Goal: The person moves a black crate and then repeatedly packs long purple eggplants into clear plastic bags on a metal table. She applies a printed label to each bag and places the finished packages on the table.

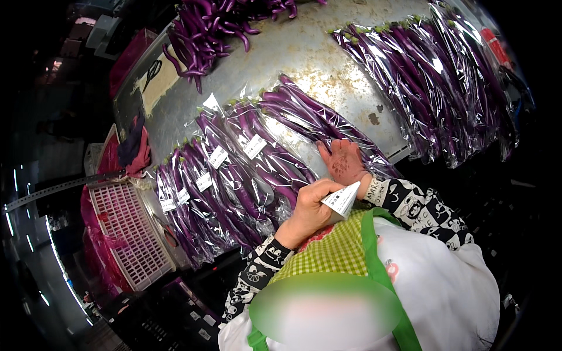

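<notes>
My left hand [309, 210] grips a white printed label sheet [341, 201], bent into a pointed shape in front of my apron. In a pink glove, my right hand [344, 162] lies palm down on a clear plastic bag of long purple eggplants [316, 112]; its thumb stands out from the other fingers. No label shows on this bag. To its left, more bagged eggplants [248, 171] lie side by side, several with a white label [254, 146] on the plastic.
More bagged eggplants [426, 83] line the right of the metal table [290, 48]. Loose eggplants [206, 39] are heaped at the back. Black scissors [153, 72] lie on cardboard [160, 90]. A pale plastic crate [131, 237] stands left, near red-handled scissors [169, 236].
</notes>
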A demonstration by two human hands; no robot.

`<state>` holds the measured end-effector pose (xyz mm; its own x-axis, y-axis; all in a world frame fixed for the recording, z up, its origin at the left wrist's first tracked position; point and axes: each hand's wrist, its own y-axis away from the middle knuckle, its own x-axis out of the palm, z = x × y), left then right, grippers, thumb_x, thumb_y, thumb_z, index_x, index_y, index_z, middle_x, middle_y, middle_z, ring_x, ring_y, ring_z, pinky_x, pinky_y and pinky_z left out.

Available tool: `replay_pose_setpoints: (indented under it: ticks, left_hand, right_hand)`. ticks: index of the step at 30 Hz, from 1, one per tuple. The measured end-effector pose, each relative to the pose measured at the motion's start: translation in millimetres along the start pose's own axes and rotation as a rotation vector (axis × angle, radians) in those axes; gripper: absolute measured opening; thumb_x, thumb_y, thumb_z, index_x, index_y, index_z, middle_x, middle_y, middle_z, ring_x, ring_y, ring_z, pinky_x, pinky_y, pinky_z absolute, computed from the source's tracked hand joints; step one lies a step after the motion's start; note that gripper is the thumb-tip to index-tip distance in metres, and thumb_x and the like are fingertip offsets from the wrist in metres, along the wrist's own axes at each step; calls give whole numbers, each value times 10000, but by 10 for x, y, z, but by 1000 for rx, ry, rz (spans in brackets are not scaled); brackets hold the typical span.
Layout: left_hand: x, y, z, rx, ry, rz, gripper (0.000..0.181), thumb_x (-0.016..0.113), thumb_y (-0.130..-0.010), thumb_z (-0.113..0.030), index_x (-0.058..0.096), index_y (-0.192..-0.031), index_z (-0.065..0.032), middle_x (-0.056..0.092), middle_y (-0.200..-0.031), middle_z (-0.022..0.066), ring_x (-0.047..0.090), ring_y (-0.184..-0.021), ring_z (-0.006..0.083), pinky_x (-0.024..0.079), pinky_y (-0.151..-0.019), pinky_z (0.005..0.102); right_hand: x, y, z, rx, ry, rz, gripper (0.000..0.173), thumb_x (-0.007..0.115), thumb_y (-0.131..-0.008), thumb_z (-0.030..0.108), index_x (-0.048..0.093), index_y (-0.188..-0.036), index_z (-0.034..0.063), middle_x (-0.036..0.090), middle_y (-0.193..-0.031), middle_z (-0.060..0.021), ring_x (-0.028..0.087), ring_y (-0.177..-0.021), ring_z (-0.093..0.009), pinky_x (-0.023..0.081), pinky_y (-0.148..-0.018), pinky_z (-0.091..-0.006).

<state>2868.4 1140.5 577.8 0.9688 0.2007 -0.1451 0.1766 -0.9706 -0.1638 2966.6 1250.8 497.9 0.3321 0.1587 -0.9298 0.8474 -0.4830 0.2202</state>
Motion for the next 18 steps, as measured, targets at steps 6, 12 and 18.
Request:
replay_pose_setpoints:
  ticks: [6,12,18]
  left_hand:
    - [27,-65,-81,46,-5,-13,113,729,-783,-18,667,-876,-3,651,-767,91,623,-665,165,467,-594,260]
    - [-13,-199,-236,120,-22,-8,103,733,-783,-22,681,-871,-2,661,-786,88,629,-680,165,475,-602,256]
    - [-24,-324,-92,-41,-36,-69,113,674,-837,-29,699,-943,2,679,-848,74,636,-759,138,492,-663,247]
  right_hand:
    - [-245,-26,-297,-44,-407,-49,707,610,-761,178,376,-1415,43,513,-1036,-197,518,-919,-313,415,-735,-443]
    - [-699,-160,-975,-57,-1810,8,787,655,-756,86,288,-1441,-38,499,-1311,-170,496,-1172,-200,383,-1020,-309]
    - [71,12,-1008,302,-1286,-281,678,631,-911,412,429,-1341,-71,467,-1343,-232,505,-1210,-304,400,-1027,-366]
